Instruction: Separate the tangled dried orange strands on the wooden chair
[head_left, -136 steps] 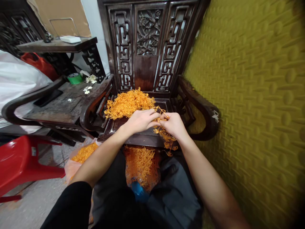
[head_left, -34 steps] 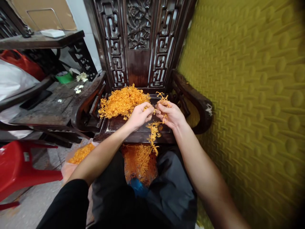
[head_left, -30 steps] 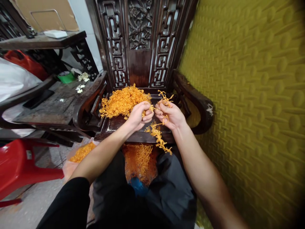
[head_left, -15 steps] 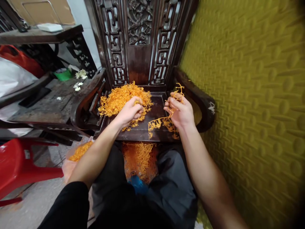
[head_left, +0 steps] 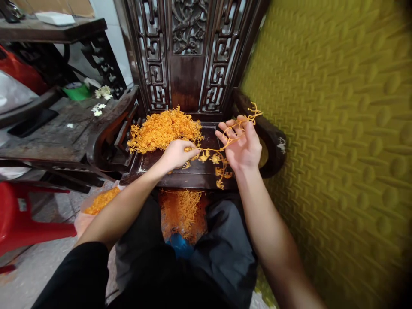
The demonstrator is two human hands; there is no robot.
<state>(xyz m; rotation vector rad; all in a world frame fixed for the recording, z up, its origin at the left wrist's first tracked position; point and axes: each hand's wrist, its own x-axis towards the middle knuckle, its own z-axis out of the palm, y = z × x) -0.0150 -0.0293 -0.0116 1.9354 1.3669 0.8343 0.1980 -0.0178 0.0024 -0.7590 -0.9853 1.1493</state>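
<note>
A heap of orange plastic sprigs (head_left: 164,128) lies on the seat of a dark carved wooden chair (head_left: 206,169). My left hand (head_left: 177,153) rests on the seat at the heap's near edge, its fingers pinched on one end of an orange branching strand (head_left: 214,156). My right hand (head_left: 242,143) is raised palm up to the right, fingers loosely curled around the strand's other end, which sticks up past my fingertips. The strand stretches between both hands and droops to the seat's front edge.
A bag of more orange sprigs (head_left: 183,212) sits between my knees, with another bag (head_left: 99,201) on the floor to the left. A yellow padded wall (head_left: 337,141) fills the right side. A second wooden chair (head_left: 58,137) and a red plastic stool (head_left: 22,219) stand at the left.
My hands have drawn apart: the left dropped to the seat beside the heap, the right rose toward the armrest, pulling the strand out between them.
</note>
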